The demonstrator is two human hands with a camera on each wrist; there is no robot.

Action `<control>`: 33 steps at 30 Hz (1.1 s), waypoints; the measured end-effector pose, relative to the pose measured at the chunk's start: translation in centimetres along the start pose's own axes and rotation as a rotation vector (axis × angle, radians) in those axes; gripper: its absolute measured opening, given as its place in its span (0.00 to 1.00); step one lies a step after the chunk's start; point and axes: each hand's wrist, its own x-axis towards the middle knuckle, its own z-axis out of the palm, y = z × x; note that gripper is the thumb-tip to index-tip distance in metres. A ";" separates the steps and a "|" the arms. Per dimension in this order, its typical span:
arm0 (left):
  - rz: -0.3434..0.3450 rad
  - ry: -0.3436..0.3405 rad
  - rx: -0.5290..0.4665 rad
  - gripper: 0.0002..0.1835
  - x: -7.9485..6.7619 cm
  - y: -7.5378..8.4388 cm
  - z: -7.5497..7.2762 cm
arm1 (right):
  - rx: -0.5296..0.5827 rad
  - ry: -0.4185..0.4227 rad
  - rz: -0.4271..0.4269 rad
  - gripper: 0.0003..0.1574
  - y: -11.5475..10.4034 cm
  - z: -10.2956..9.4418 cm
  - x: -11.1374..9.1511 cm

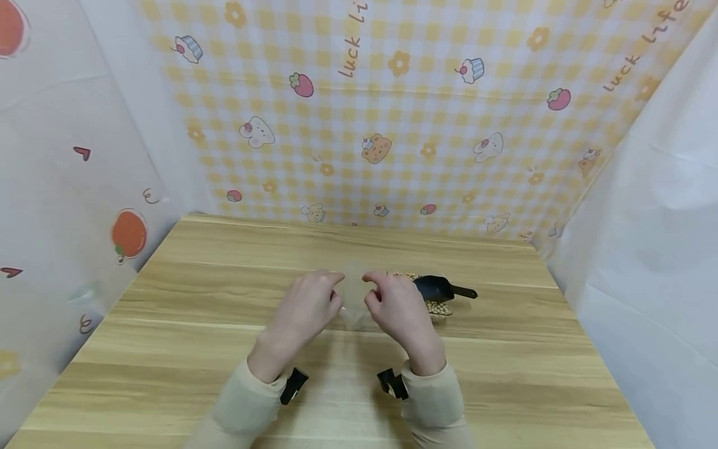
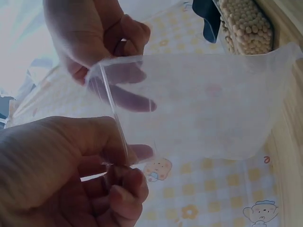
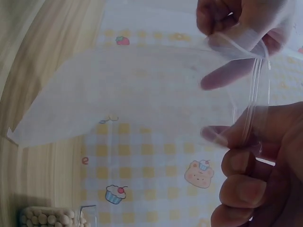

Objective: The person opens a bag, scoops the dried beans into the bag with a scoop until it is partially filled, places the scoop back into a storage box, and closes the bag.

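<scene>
A translucent plastic zip bag hangs between the two hands above the table. My left hand pinches one side of its mouth, beside the zip strip. Across from it, my right hand grips the other side of the mouth. In the left wrist view a few fingertips show through the film of the bag, inside the mouth. The bag looks flat and holds nothing visible. Just right of my right hand stands a clear container of pale beans, partly hidden by that hand. A black scoop lies on the beans.
The wooden table extends on both sides of the hands. A yellow checked cloth hangs at its back edge, with white sheets at the left and right. The scoop's handle sticks out past the container to the right.
</scene>
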 end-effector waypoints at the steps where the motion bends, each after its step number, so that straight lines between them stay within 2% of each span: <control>1: -0.006 -0.007 -0.005 0.18 0.0 -0.1 -0.1 | -0.008 0.003 0.009 0.19 0.0 0.0 0.0; 5: -0.015 -0.031 -0.007 0.13 -0.1 -0.1 -0.5 | 0.000 0.008 0.044 0.21 0.1 0.3 0.2; 7: -0.034 -0.040 -0.016 0.14 -0.1 -0.2 -0.8 | 0.015 -0.002 0.061 0.22 0.1 0.4 0.3; 12: -0.140 -0.080 -0.075 0.22 -0.1 -0.3 -1.3 | 0.072 -0.017 0.103 0.24 0.3 0.3 0.2; 15: -0.183 -0.102 -0.100 0.22 -0.1 -0.3 -1.5 | 0.109 -0.003 0.115 0.24 0.5 0.2 0.2; 21: -0.182 -0.103 -0.086 0.21 -0.3 -0.5 -1.7 | 0.127 0.000 0.084 0.23 0.7 0.6 0.4; 25: -0.124 -0.123 -0.033 0.23 -0.4 -0.6 -1.4 | 0.105 -0.005 0.018 0.23 1.0 0.7 0.5; 30: 0.045 -0.072 0.072 0.27 -0.3 -0.9 -0.9 | 0.046 0.005 -0.095 0.20 1.1 0.7 0.6; 33: 0.121 -0.047 0.097 0.28 -0.1 -1.2 -0.8 | 0.022 -0.002 -0.148 0.17 1.0 0.6 0.6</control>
